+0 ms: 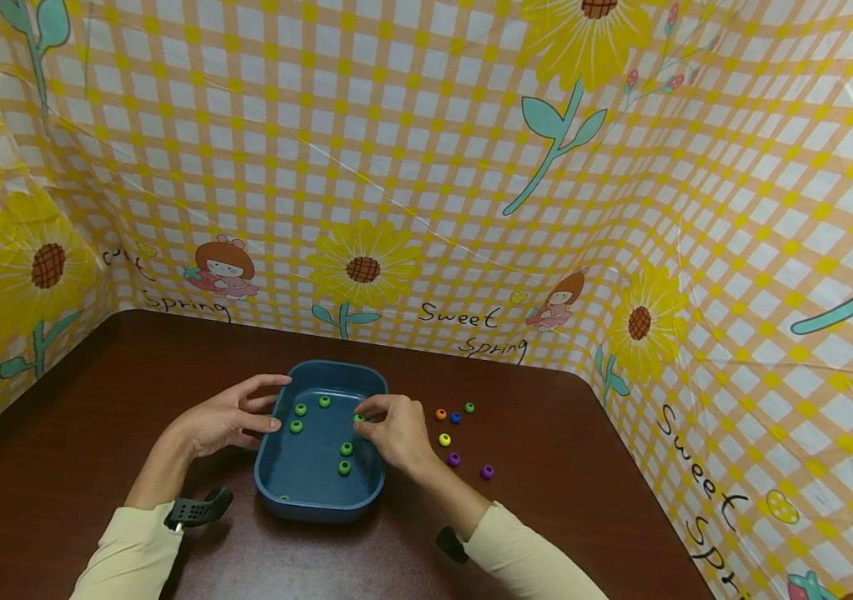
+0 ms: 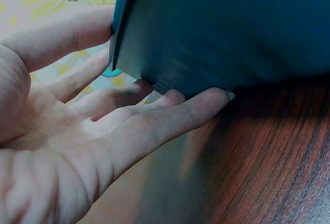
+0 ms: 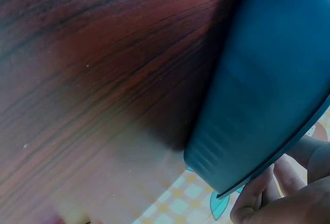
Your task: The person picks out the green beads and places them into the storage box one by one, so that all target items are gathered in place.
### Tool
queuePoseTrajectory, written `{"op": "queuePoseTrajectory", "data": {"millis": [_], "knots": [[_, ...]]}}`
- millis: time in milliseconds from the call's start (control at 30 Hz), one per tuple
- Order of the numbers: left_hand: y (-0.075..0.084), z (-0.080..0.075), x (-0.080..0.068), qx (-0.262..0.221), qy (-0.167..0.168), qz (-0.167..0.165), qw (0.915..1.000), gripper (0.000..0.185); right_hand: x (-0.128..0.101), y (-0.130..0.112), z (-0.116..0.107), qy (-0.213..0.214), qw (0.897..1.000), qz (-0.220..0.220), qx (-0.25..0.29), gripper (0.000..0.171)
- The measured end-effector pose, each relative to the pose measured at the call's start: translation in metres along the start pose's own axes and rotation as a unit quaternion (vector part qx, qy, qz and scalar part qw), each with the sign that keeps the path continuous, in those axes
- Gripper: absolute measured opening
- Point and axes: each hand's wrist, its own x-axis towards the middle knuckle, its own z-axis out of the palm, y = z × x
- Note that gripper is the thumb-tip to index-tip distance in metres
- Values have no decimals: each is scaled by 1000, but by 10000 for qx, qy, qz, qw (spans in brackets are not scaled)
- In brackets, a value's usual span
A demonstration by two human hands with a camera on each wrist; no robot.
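Observation:
A blue rectangular tray [image 1: 321, 507] stands on the table with several loose green beads inside, among them one green bead [image 1: 347, 449] towards the right wall. With fingers spread and mostly straight, my left hand [image 1: 223, 419] touches the tray's left side; its fingertips [image 2: 214, 96] meet the outer wall in the left wrist view. Over the tray's right rim, my right hand [image 1: 399, 429] pinches a green bead [image 1: 359, 419] between thumb and fingers. The right wrist view shows this hand [image 3: 289, 193] beyond the rim, where the tray wall hides the fingertips and bead.
Right of the tray, loose beads lie on the dark wooden table [image 1: 569, 500]: orange [image 1: 441, 414], blue [image 1: 456, 417], green [image 1: 469, 407], yellow [image 1: 444, 440] and two purple beads, one purple bead [image 1: 488, 472] farthest right. A checked sunflower cloth [image 1: 426, 183] hangs around the table's back and sides.

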Motion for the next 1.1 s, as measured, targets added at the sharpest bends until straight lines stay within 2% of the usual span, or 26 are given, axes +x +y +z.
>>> {"op": "queuePoseTrajectory", "data": {"millis": [300,1100], "knots": [[1,0,-1,2,-6,18,10000,78,1,1,2,-46,9999,52,-137,13],[-1,-2,0,-51,-74,5,10000,79,0,0,3,-153,9998,-27,-100,13]]}}
